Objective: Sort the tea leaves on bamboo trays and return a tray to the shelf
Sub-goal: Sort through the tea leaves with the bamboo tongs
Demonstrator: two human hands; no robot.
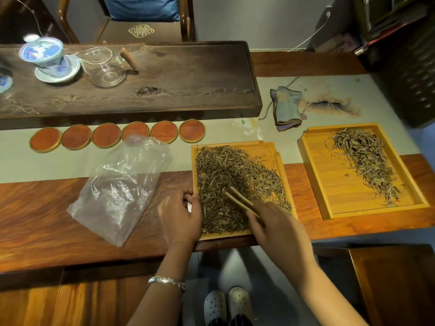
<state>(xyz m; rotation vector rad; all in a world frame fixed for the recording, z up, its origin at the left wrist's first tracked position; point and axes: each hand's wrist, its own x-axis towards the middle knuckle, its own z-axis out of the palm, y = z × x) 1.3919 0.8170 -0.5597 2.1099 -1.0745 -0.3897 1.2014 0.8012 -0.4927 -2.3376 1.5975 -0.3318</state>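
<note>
Wiry tea leaves (235, 175); right hand (280, 228) pinches wooden tweezers (240, 200), left hand (180, 216) relaxed.

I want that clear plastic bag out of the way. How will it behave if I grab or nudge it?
The plastic bag looks thin and crumpled, so it will probably flop and fold rather than hold shape. It lies flat and seems empty, so likely very light; a push may just bunch it instead of sliding it.

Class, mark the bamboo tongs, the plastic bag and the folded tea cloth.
bamboo tongs (238, 199), head view, on the arms above the right hand.
plastic bag (122, 184), head view, on its crinkled middle.
folded tea cloth (287, 107), head view, on its centre.
</note>
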